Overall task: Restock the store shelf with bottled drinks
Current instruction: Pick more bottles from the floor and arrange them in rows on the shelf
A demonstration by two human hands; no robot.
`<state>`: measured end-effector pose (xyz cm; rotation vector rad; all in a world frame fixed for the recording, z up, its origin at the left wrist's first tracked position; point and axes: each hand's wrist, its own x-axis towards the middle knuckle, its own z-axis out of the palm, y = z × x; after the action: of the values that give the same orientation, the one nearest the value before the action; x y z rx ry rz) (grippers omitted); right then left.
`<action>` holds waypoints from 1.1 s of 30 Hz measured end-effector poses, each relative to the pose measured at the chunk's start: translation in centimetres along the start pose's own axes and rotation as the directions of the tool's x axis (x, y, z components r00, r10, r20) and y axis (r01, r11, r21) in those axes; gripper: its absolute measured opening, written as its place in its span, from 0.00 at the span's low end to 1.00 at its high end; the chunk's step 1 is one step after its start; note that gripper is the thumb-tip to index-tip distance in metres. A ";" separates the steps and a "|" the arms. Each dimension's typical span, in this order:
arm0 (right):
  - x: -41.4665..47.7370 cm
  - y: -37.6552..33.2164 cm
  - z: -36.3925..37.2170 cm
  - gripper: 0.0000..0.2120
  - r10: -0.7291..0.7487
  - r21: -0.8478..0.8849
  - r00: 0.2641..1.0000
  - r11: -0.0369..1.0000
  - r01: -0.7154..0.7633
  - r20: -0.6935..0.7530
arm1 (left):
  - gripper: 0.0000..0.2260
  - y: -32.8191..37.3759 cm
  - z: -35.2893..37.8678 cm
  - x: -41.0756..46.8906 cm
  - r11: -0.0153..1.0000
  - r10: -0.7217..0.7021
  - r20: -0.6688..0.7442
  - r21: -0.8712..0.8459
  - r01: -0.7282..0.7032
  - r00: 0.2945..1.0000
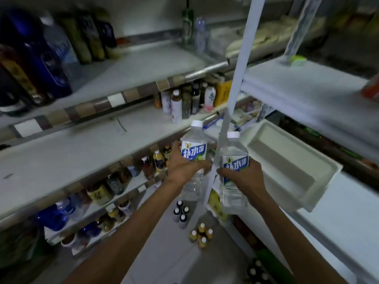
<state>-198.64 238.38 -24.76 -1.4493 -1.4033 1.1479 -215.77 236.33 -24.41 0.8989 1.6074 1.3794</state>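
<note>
Your left hand grips the left bottle, your right hand the right bottle, both upright. The bare shelf lies ahead and left of your fingers; your left hand is nearer.

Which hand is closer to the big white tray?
Right. The right hand, holding a clear bottle, is just left of the white tray; the left hand, holding a second bottle, is farther away, beyond the white post.
</note>
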 end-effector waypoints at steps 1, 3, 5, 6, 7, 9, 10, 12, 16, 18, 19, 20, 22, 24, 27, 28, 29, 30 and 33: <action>0.0 -1.8 -0.6 0.15 -0.043 0.005 0.999 0.999 0.043 -0.002 | 0.32 1.9 -0.1 -0.5 0.999 0.037 -0.013 -0.014 -0.037 0.999; 0.0 -5.1 -1.7 0.16 -0.110 0.022 0.994 0.994 0.110 0.001 | 0.32 5.2 -0.3 -1.4 0.995 0.095 -0.036 -0.021 -0.095 0.995; -0.1 -8.3 -2.6 0.19 -0.157 0.057 0.987 0.986 0.155 0.033 | 0.33 8.2 -0.5 -2.4 0.988 0.155 -0.081 -0.016 -0.157 0.985; -0.2 -9.8 -2.9 0.21 -0.181 0.066 0.982 0.982 0.177 0.056 | 0.33 9.7 -0.6 -2.9 0.983 0.181 -0.105 -0.019 -0.184 0.978; -0.3 -11.3 -3.1 0.21 -0.210 0.068 0.975 0.976 0.205 0.076 | 0.33 11.1 -0.8 -3.5 0.977 0.207 -0.128 -0.020 -0.211 0.970; -0.7 -14.2 -3.2 0.22 -0.279 0.067 0.955 0.960 0.273 0.104 | 0.32 13.8 -1.3 -4.7 0.967 0.252 -0.168 0.002 -0.255 0.953; -0.8 -15.6 -3.1 0.22 -0.308 0.072 0.945 0.951 0.301 0.113 | 0.32 14.9 -1.7 -5.2 0.962 0.272 -0.186 0.021 -0.273 0.944; -0.9 -17.7 -2.4 0.22 -0.345 0.091 0.930 0.938 0.336 0.126 | 0.33 16.7 -2.7 -5.9 0.948 0.316 -0.221 0.053 -0.312 0.923; -0.7 -20.8 -0.1 0.35 -0.409 0.085 0.892 0.912 0.400 0.192 | 0.33 18.4 -5.6 -6.3 0.938 0.345 -0.320 0.071 -0.341 0.882; -0.5 -21.6 1.3 0.38 -0.453 0.068 0.858 0.890 0.451 0.241 | 0.33 18.2 -7.2 -6.2 0.935 0.350 -0.367 0.091 -0.342 0.861; -0.4 -21.9 2.2 0.37 -0.456 0.061 0.852 0.888 0.457 0.259 | 0.34 18.0 -8.1 -6.1 0.935 0.350 -0.389 0.099 -0.339 0.852; -0.4 -22.3 3.0 0.36 -0.453 0.059 0.847 0.888 0.456 0.277 | 0.34 17.8 -8.9 -6.0 0.937 0.344 -0.413 0.103 -0.333 0.843; -0.2 -22.7 4.9 0.31 -0.437 0.062 0.840 0.895 0.442 0.321 | 0.33 17.3 -10.6 -5.8 0.943 0.327 -0.461 0.097 -0.320 0.825; 0.1 -23.1 6.9 0.28 -0.415 0.041 0.830 0.901 0.432 0.373 | 0.31 16.6 -12.2 -5.2 0.944 0.317 -0.502 0.084 -0.319 0.805; 0.9 -23.5 10.1 0.29 -0.401 0.003 0.820 0.899 0.438 0.408 | 0.33 15.5 -14.8 -3.8 0.949 0.305 -0.543 0.107 -0.295 0.782; 1.3 -23.6 11.2 0.30 -0.399 -0.011 0.818 0.896 0.443 0.413 | 0.33 15.3 -15.6 -3.3 0.952 0.301 -0.549 0.122 -0.281 0.780; 1.6 -23.7 12.2 0.30 -0.397 -0.018 0.816 0.895 0.445 0.420 | 0.34 15.0 -16.3 -2.7 0.955 0.293 -0.554 0.133 -0.264 0.779; 1.8 -23.9 13.1 0.29 -0.398 -0.023 0.810 0.892 0.451 0.430 | 0.35 14.8 -17.0 -2.2 0.957 0.290 -0.558 0.148 -0.250 0.778; 2.7 -24.2 15.3 0.29 -0.403 -0.035 0.794 0.883 0.468 0.456 | 0.36 14.3 -18.8 -0.8 0.957 0.290 -0.576 0.197 -0.214 0.764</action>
<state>-220.08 241.99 -5.87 -0.8973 -2.0498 1.1158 -232.48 230.03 -8.86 0.8093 2.1205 1.9147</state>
